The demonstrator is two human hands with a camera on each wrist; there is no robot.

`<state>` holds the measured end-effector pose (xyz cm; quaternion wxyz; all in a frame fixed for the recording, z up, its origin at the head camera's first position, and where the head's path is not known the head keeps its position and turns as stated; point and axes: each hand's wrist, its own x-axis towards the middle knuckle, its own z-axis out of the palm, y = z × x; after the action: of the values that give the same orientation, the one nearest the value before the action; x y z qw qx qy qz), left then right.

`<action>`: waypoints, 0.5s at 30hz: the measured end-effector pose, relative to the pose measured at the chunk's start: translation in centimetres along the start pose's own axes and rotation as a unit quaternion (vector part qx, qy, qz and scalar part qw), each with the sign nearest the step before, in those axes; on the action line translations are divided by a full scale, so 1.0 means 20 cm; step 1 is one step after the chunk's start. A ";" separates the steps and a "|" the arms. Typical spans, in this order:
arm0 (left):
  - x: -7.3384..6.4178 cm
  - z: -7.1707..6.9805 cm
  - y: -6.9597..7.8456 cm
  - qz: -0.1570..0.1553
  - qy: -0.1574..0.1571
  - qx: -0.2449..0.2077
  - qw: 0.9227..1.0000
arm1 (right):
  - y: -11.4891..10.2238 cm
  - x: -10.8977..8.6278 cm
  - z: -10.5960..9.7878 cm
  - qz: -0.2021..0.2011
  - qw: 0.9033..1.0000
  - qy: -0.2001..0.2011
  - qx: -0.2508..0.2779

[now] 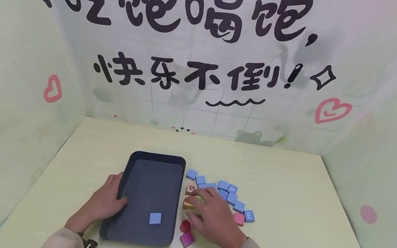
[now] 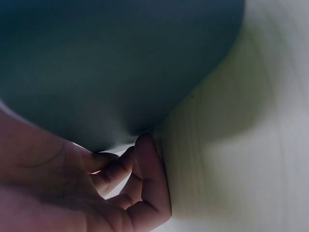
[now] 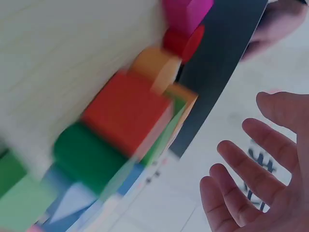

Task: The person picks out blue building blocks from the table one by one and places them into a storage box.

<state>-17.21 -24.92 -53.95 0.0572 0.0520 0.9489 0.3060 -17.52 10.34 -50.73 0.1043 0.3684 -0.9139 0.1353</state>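
Slate-grey, round-cornered tray [image 1: 149, 186] holds one blue block [image 1: 155, 219].

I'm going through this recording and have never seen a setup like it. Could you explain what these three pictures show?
There is no robot here: a person works with two bare hands. The wide picture comes from a camera worn on the head, looking forward and down. The other two come from cameras on the wrists, so they look close and tilted. On the table lies a dark tray with one blue block inside. To its right are loose coloured blocks, many of them blue. The left hand grips the tray's left edge. The right hand is over the loose blocks, with no block visible in its fingers.
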 end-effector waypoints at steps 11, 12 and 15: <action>0.00 0.00 0.02 -0.006 0.001 0.004 1.000 | 0.23 -0.22 -0.05 0.060 0.998 0.017 -0.017; 0.00 0.00 0.02 -0.007 0.000 0.005 1.000 | 0.24 -0.24 -0.05 0.064 0.998 0.018 -0.020; 0.00 0.00 0.02 -0.006 0.001 0.007 1.000 | 0.27 -0.29 -0.05 0.073 0.997 0.024 -0.026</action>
<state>-17.17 -24.53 -53.75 0.0576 0.0468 0.9513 0.2992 -17.12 18.29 -52.36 0.1253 0.2946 -0.9387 0.1279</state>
